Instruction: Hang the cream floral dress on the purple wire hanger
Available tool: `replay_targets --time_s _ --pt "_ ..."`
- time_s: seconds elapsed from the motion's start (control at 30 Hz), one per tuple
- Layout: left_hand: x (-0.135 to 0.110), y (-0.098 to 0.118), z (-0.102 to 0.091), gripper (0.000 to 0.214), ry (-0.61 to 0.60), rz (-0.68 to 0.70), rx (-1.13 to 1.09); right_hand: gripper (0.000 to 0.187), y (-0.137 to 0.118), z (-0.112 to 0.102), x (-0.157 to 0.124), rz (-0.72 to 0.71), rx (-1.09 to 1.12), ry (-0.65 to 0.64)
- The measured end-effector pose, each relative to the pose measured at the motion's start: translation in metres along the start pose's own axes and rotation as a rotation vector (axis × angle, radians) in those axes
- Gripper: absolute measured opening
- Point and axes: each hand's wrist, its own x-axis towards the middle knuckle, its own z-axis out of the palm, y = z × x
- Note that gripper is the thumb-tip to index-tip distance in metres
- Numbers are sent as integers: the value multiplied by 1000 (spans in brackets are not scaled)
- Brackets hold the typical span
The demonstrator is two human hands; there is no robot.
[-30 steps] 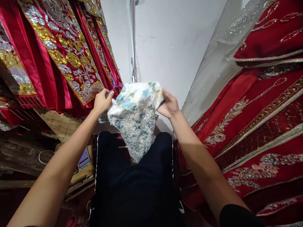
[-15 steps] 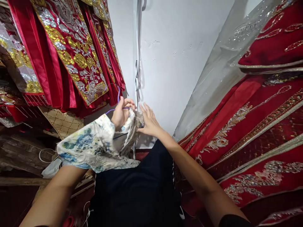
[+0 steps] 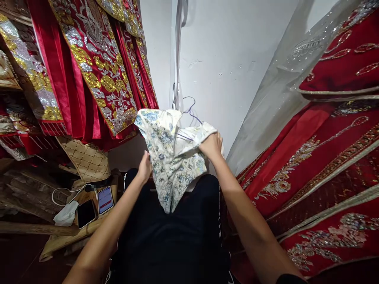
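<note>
A white short top [image 3: 164, 154] with a blue-green floral print hangs in front of me on a thin purple hanger [image 3: 197, 119], whose bar shows inside the neckline. The hanger's hook stands up against the white wall. My right hand [image 3: 211, 146] is closed around the top's right shoulder, fingers curling over its far side. At the left edge of the top, my left hand [image 3: 145, 169] grips the side of the cloth; its fingers are partly hidden behind the fabric.
Red garments with gold and silver embroidery [image 3: 103, 79] hang at left. More beaded red garments [image 3: 281, 173] and a sheer white cover [image 3: 266, 98] are at right. Two phones [image 3: 86, 214] and a white cable lie on a wooden stand [image 3: 59, 240]. A metal pole [image 3: 177, 51] runs along the wall.
The top has turned and spread out to face me, the hanger now upright inside it. My left hand has come out of the cloth to its left side; my right hand has moved onto the right shoulder.
</note>
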Motion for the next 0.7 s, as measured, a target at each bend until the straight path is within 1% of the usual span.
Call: replay_targets --time_s 0.07,0.13,0.2,0.23,0.3,0.33,0.37,0.4,0.43,0.47,0.5,0.53,0.57,0.6,0.63,0.67,0.7 --pt "-12 -20 7 50 34 17 9 49 -17 -2 16 -49 -3 -32" --pt "-20 -34 15 51 64 31 27 45 -32 -5 24 -125 -17 -96" --pt "-28 -44 20 53 131 13 53 43 -37 -11 22 -187 -33 -146" --pt "-33 -48 20 54 170 -10 58 46 -36 -14 17 -207 -30 -155" --pt "-45 -54 18 54 230 -66 51 57 -28 -18 1 -221 38 -137" --pt "-51 -57 17 53 239 -95 41 62 -23 -17 -11 -212 115 -119" --pt "-58 -60 15 52 235 -118 24 63 -19 -14 -25 -182 222 -96" --pt "-64 -62 14 50 224 -138 4 59 -16 -8 -42 -120 348 -72" --pt "-69 -63 14 48 213 -155 -18 50 -15 1 -60 -32 483 -68" --pt "-72 -64 15 46 200 -167 -42 39 -15 12 -79 89 610 -65" --pt "-75 -64 16 46 185 -173 -68 35 -17 25 -99 227 714 -109" --pt "-77 -64 18 45 167 -176 -91 40 -21 39 -118 332 772 -231" --pt "-78 -63 19 45 146 -180 -108 43 -24 52 -134 388 813 -371" --pt "-78 -62 21 45 123 -186 -120 45 -28 64 -148 394 859 -535" --pt "-78 -61 22 46 104 -190 -128 47 -32 75 -159 390 897 -653" --pt "-77 -61 22 48 93 -192 -135 46 -35 82 -167 378 934 -726" --pt "-77 -60 22 50 91 -193 -145 45 -37 88 -171 368 970 -755"
